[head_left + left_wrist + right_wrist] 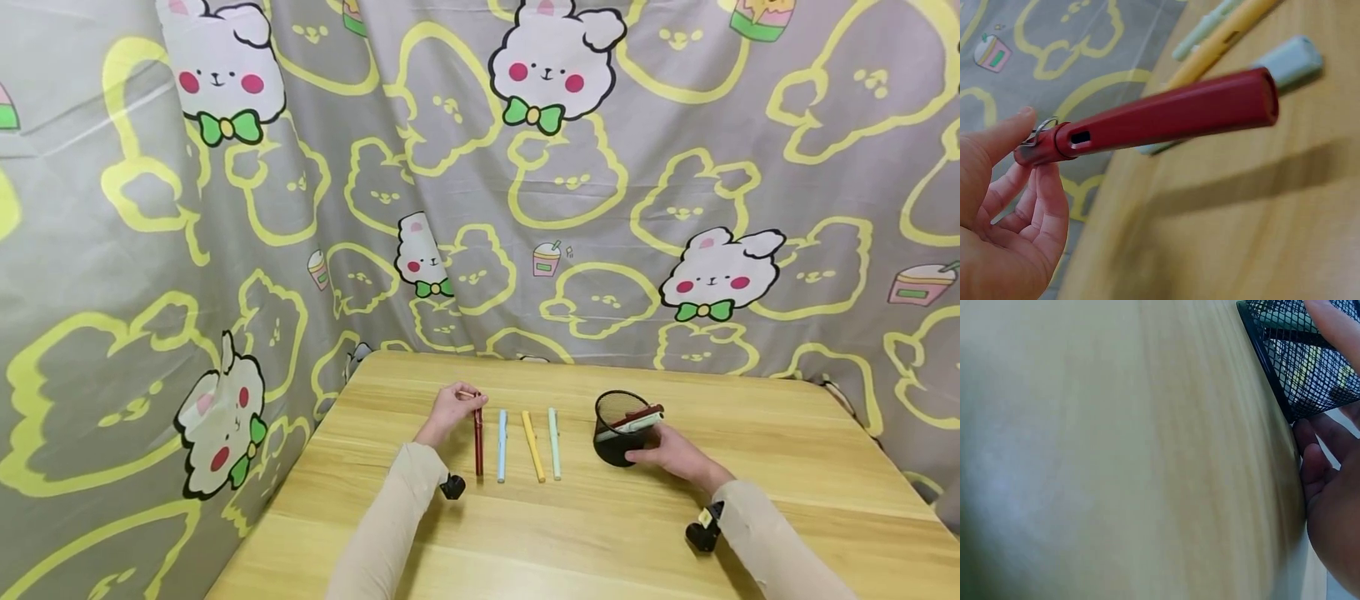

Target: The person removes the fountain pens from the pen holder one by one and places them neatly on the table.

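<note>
Grey cloth curtain (465,192): yellow outlines and white bunny heads; spans 9 through 12 to 3 o'clock.
Pale wood-grain table (585,533): below the curtain, toward 6 o'clock.
Right hand (671,454): grips the round black wire-mesh cup (613,454) from its 4 o'clock.
Left hand (452,410): pinches a slim dark red pen (1172,112) by its metal-clip end; the pen's shadow falls apart from it.
Mesh cup: holds dark red and pale green pens (637,421) leaning toward 2 o'clock.
Loose pens: light blue (502,446), yellow (533,446), mint green (554,443), ranged at the held pen's 3 o'clock, the cup's 9 o'clock.
</note>
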`<state>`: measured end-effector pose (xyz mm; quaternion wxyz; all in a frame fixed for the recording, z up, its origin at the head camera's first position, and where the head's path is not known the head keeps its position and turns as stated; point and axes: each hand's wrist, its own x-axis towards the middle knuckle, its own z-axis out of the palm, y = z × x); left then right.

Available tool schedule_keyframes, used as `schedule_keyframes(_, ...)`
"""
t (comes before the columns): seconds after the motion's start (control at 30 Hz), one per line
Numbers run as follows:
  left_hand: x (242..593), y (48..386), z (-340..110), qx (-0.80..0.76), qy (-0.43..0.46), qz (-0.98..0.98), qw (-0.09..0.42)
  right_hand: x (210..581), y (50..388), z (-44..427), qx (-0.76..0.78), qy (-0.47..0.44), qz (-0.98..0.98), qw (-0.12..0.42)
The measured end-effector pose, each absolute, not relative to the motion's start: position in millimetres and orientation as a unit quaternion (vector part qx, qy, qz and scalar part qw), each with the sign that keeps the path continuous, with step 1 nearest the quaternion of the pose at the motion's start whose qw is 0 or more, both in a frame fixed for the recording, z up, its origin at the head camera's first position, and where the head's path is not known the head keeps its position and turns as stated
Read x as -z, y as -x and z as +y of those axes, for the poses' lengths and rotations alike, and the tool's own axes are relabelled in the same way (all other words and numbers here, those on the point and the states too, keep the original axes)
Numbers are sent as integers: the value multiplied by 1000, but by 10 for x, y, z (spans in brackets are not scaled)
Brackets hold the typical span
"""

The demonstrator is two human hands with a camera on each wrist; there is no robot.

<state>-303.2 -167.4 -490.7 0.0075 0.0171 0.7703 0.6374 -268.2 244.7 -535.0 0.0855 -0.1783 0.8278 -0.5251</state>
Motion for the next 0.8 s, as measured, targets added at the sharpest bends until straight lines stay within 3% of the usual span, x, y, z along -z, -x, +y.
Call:
schedule_keyframes(0.2, 5094, 2997, -1646, -633, -3, 774, 21, 5381, 2648, 2435, 528, 179, 825, 89)
schedule_keyframes(0.8, 5081, 3148, -1528, -600, 6, 799, 50, 5367, 2698, 2434, 547, 192, 808, 109)
